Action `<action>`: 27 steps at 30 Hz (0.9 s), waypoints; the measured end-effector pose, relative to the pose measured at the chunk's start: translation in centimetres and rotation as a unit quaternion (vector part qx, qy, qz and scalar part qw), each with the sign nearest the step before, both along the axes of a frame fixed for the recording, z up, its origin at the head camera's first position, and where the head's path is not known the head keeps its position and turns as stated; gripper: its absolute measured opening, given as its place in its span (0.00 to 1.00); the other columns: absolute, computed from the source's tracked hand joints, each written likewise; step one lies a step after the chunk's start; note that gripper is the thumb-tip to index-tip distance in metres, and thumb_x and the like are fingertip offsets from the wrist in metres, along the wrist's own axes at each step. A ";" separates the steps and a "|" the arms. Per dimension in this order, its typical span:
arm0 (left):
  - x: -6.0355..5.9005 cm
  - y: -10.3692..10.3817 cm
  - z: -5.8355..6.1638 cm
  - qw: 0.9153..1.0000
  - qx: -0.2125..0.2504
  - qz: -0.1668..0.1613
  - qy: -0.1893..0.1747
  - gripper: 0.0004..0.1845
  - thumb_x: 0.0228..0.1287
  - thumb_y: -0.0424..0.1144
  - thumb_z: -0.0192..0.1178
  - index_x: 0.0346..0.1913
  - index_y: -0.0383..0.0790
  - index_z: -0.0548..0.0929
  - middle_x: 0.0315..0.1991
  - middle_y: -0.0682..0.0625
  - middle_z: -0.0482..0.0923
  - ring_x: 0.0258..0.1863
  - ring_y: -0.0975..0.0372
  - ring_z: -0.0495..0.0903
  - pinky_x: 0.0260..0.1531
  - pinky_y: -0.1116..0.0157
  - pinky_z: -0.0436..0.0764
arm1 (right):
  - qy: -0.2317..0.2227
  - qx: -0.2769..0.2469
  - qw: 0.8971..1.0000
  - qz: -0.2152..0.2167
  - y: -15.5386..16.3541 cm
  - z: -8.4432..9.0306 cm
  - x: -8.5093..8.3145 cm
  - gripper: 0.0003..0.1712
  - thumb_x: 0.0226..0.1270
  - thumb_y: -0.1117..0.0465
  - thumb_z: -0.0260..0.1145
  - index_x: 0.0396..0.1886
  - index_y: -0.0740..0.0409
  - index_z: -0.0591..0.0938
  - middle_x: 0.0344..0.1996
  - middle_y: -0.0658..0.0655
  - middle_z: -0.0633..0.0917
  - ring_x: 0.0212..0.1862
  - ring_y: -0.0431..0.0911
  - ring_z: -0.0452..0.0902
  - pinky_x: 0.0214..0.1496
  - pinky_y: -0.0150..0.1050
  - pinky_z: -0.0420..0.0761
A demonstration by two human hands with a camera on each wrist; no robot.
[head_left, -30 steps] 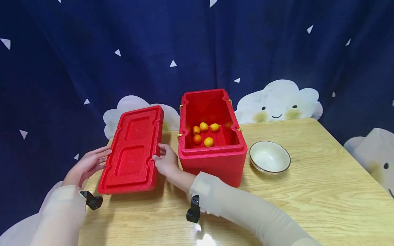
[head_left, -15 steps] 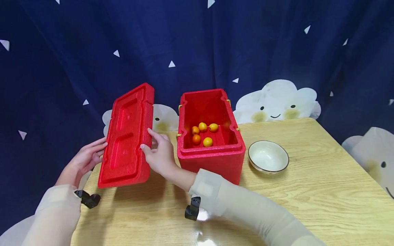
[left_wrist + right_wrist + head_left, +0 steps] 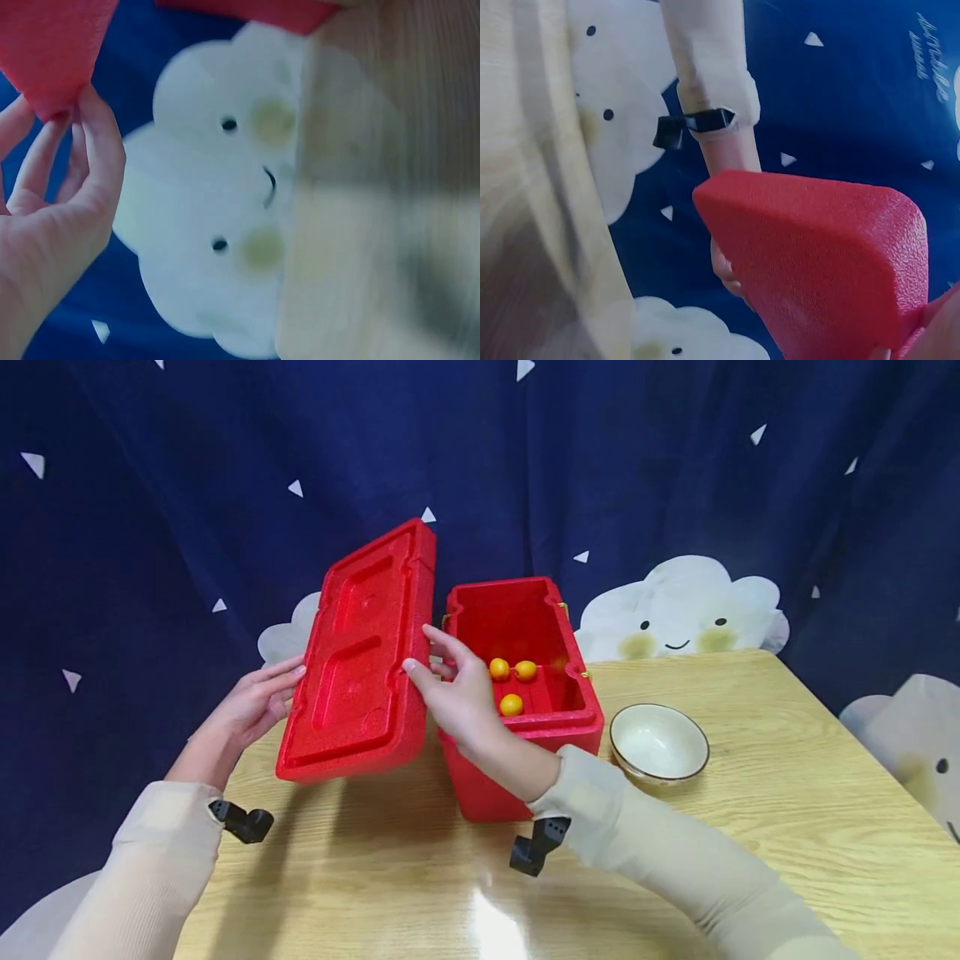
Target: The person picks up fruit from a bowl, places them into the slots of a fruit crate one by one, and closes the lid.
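Observation:
Both hands hold a red foam box lid (image 3: 352, 668) off the table in the head view, its recessed underside tilted toward me. My left hand (image 3: 251, 706) grips the left edge; the left wrist view shows its fingers pinching a lid corner. At the opposite edge, my right hand (image 3: 461, 689) has its thumb on the near side and fingers behind. Only a little of that hand shows in the right wrist view, low at the right. Behind the right hand stands the open red foam box (image 3: 487, 785). Several small yellow-orange fruits (image 3: 512, 705) lie inside, partly hidden by the hand.
A white bowl with a dark rim (image 3: 660, 743) stands just right of the box on the wooden table (image 3: 765, 827). Behind the table hangs a dark blue curtain (image 3: 480, 452) with white triangles and smiling clouds (image 3: 682, 610). Yellow cords (image 3: 586, 675) show at the box's side.
The lid has risen off the left of the table, tilted more upright and moved right toward the box, carried by both hands. It now overlaps the box's left edge in the head view.

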State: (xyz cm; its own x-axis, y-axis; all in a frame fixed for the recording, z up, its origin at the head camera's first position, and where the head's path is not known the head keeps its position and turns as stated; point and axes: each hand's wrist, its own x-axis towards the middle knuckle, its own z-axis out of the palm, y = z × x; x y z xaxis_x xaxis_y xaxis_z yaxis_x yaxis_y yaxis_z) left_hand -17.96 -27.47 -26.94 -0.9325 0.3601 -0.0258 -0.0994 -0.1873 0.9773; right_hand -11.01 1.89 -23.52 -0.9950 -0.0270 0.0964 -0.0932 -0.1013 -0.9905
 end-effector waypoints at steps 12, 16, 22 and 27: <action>-0.3 6.0 3.3 0.998 -0.049 0.026 -0.044 0.37 0.70 0.39 0.53 0.75 0.35 0.48 0.42 0.60 0.82 0.39 0.67 0.84 0.38 0.71 0.86 | -0.092 0.019 0.995 0.029 7.2 2.6 -1.0 0.33 0.65 0.57 0.64 0.70 0.44 0.68 0.62 0.54 0.74 0.58 0.48 0.77 0.59 0.43 0.82; -0.2 7.8 4.2 0.995 -0.072 0.051 -0.053 0.36 0.68 0.41 0.56 0.74 0.37 0.54 0.42 0.60 0.81 0.37 0.67 0.85 0.36 0.72 0.86 | -0.110 -0.001 0.993 0.049 9.0 3.4 -1.5 0.32 0.68 0.58 0.60 0.71 0.46 0.66 0.64 0.56 0.72 0.61 0.49 0.75 0.63 0.40 0.79; -0.6 11.3 5.2 0.987 -0.130 0.080 -0.050 0.34 0.66 0.45 0.59 0.72 0.41 0.62 0.50 0.53 0.76 0.35 0.68 0.86 0.37 0.72 0.86 | -0.150 -0.029 0.984 0.088 12.8 4.4 -2.0 0.34 0.70 0.59 0.57 0.74 0.46 0.60 0.68 0.55 0.69 0.62 0.46 0.74 0.55 0.29 0.82; -1.1 14.1 5.7 0.979 -0.180 0.084 -0.031 0.34 0.63 0.49 0.61 0.71 0.46 0.66 0.63 0.45 0.72 0.42 0.64 0.86 0.43 0.69 0.85 | -0.192 -0.063 0.973 0.109 16.0 5.0 -2.3 0.36 0.69 0.60 0.58 0.75 0.46 0.57 0.66 0.55 0.68 0.55 0.42 0.74 0.44 0.27 0.84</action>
